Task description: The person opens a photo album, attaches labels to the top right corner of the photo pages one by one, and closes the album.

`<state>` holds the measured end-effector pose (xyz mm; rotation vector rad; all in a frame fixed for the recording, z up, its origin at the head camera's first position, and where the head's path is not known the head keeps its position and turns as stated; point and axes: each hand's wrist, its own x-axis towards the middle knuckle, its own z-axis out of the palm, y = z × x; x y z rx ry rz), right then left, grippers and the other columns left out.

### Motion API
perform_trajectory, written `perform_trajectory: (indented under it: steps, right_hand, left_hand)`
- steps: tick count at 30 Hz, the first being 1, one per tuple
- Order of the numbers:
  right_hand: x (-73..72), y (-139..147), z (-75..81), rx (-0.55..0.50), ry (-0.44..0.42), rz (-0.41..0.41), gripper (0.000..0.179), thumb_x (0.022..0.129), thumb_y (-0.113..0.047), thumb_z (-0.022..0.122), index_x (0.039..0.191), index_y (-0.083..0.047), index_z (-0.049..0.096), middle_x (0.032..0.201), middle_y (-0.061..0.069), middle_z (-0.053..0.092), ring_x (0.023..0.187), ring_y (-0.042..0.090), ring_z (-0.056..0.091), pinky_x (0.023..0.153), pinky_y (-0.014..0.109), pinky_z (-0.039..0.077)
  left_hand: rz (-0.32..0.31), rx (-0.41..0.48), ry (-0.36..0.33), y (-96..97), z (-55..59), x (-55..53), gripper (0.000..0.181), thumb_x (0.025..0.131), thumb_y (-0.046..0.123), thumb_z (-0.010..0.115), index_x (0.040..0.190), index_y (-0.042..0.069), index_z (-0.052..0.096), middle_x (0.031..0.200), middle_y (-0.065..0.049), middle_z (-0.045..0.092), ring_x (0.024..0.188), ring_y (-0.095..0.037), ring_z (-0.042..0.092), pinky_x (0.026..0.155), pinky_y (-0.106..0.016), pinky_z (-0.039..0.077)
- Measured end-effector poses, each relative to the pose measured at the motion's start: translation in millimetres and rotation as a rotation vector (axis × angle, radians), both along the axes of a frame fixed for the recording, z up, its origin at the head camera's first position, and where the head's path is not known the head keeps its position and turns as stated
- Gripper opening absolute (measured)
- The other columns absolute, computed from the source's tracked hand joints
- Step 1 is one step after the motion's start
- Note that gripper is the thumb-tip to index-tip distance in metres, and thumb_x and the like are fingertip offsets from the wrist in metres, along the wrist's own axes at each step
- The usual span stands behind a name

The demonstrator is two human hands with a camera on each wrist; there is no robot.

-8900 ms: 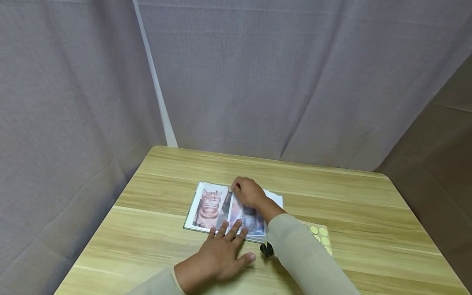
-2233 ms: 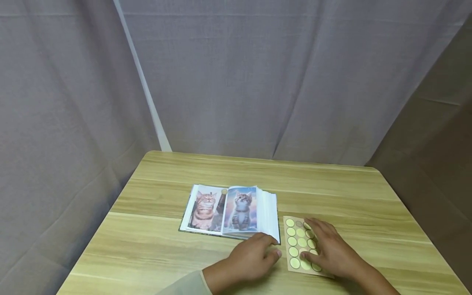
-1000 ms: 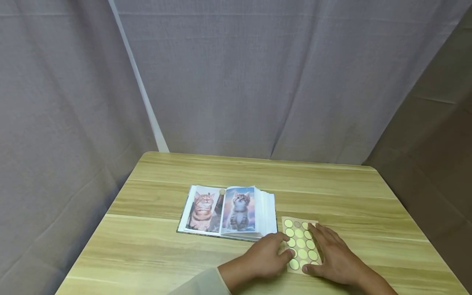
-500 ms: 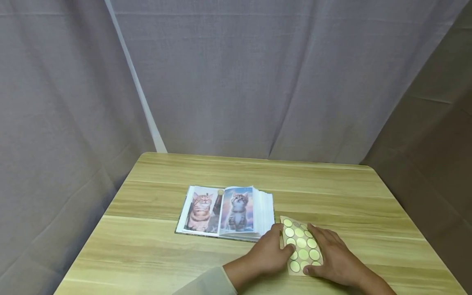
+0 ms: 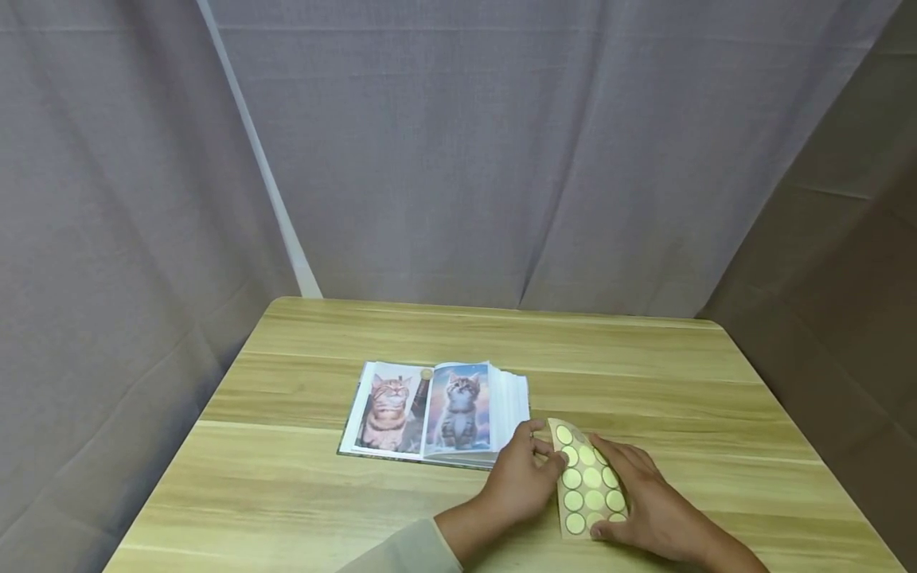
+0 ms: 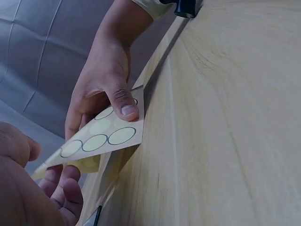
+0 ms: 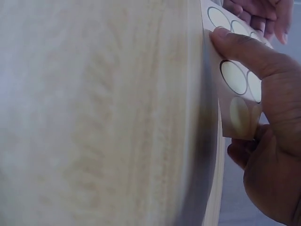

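A tan sheet of round yellow stickers (image 5: 592,479) is raised and bowed between my two hands at the right front of the table. My left hand (image 5: 521,480) pinches its left edge, thumb in front and fingers behind. Along the right edge, my right hand (image 5: 648,497) grips the sheet; its thumb presses the face near the lower corner in the left wrist view. To the left lies an open photo album (image 5: 510,404) with two cat pictures. One small round sticker (image 5: 427,374) sits at the top of the album, near the fold.
The wooden table (image 5: 286,485) bears the album and extends beyond both hands. Grey curtain (image 5: 430,159) hangs behind it and on the left, with a darker one (image 5: 824,278) on the right.
Earlier, my right hand was at the album's top and my left lay on its lower edge. Both moved to the sticker sheet; its left side has since lifted and the sheet has curved.
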<state>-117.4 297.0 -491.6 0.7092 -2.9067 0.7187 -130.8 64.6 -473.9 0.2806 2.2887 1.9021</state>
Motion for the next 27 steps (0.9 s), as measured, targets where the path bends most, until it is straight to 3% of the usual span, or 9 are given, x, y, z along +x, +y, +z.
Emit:
perform_trajectory:
  steps: [5,9,12,14,17,20,22,25,27]
  right_hand:
    - [1.6,-0.4,0.4,-0.006,0.024,0.024,0.123,0.061,-0.043,0.098,0.162,-0.019,0.032,0.154,-0.005,0.041,0.138,0.018,0.037,0.105,0.028,0.040]
    - [3.9,-1.9,0.9,0.001,0.031,0.041,0.122,0.062,-0.044,0.097,0.162,-0.023,0.031,0.154,-0.006,0.040,0.139,0.017,0.036,0.104,0.034,0.045]
    - [5.2,-3.1,1.7,0.001,0.041,0.048,0.122,0.062,-0.047,0.097,0.162,-0.025,0.031,0.155,-0.006,0.039,0.140,0.017,0.035,0.103,0.038,0.047]
    - [5.8,-3.8,2.6,0.006,0.053,0.044,0.119,0.064,-0.052,0.095,0.161,-0.026,0.032,0.156,-0.007,0.038,0.141,0.017,0.035,0.103,0.034,0.046]
    - [5.2,-5.7,5.6,-0.025,0.097,0.036,0.100,0.073,-0.053,0.090,0.156,-0.023,0.043,0.153,-0.005,0.043,0.139,0.019,0.037,0.107,0.018,0.035]
    - [2.4,-9.2,10.8,-0.090,0.172,0.018,0.071,0.082,-0.037,0.088,0.143,-0.016,0.059,0.144,-0.002,0.053,0.132,0.021,0.044,0.105,0.006,0.021]
    - [0.0,-12.0,15.4,-0.129,0.219,0.001,0.053,0.084,-0.025,0.087,0.132,-0.014,0.067,0.135,-0.002,0.059,0.126,0.020,0.049,0.104,0.004,0.019]
    - [-2.6,-16.1,21.9,-0.139,0.275,-0.038,0.039,0.085,-0.018,0.085,0.122,-0.017,0.072,0.126,-0.006,0.063,0.118,0.018,0.054,0.102,0.013,0.035]
    - [-4.2,-18.4,25.3,-0.141,0.301,-0.054,0.033,0.086,-0.016,0.085,0.117,-0.018,0.074,0.121,-0.006,0.065,0.114,0.017,0.056,0.093,0.022,0.047]
  left_hand:
    - [-0.027,0.180,-0.021,2.3,0.7,-0.8,0.045,0.097,0.011,0.069,0.135,-0.003,0.049,0.095,0.000,0.065,0.077,-0.008,0.067,0.067,-0.023,0.056]
    - [-0.043,0.281,-0.030,3.4,0.1,-2.5,0.034,0.098,0.004,0.067,0.128,-0.004,0.053,0.097,-0.004,0.066,0.079,-0.013,0.070,0.070,-0.024,0.059]
    - [-0.034,0.307,-0.027,4.0,-0.9,-3.9,0.031,0.096,-0.001,0.065,0.127,-0.004,0.056,0.097,-0.005,0.068,0.077,-0.014,0.071,0.068,-0.025,0.060]
    - [-0.032,0.316,-0.021,3.7,-1.0,-4.3,0.031,0.095,-0.004,0.063,0.126,-0.003,0.057,0.097,-0.006,0.070,0.076,-0.015,0.072,0.067,-0.026,0.060]
    - [-0.038,0.319,-0.023,2.6,-0.2,-3.9,0.031,0.094,-0.008,0.061,0.125,-0.001,0.058,0.096,-0.006,0.071,0.077,-0.016,0.073,0.067,-0.028,0.060]
    - [-0.041,0.308,-0.028,2.5,1.2,-2.8,0.031,0.094,-0.009,0.061,0.123,0.002,0.059,0.094,-0.005,0.072,0.075,-0.016,0.073,0.065,-0.028,0.060]
    - [-0.037,0.302,-0.027,3.3,1.9,-2.3,0.031,0.093,-0.009,0.062,0.121,0.004,0.061,0.091,-0.003,0.073,0.072,-0.016,0.073,0.063,-0.028,0.060]
    - [-0.035,0.278,-0.007,4.7,2.7,-1.9,0.030,0.092,-0.009,0.063,0.119,0.006,0.063,0.086,-0.001,0.073,0.068,-0.013,0.071,0.061,-0.026,0.059]
    - [-0.043,0.262,0.008,4.9,3.6,-1.8,0.031,0.092,-0.009,0.063,0.118,0.007,0.064,0.086,0.000,0.073,0.068,-0.011,0.070,0.061,-0.025,0.059]
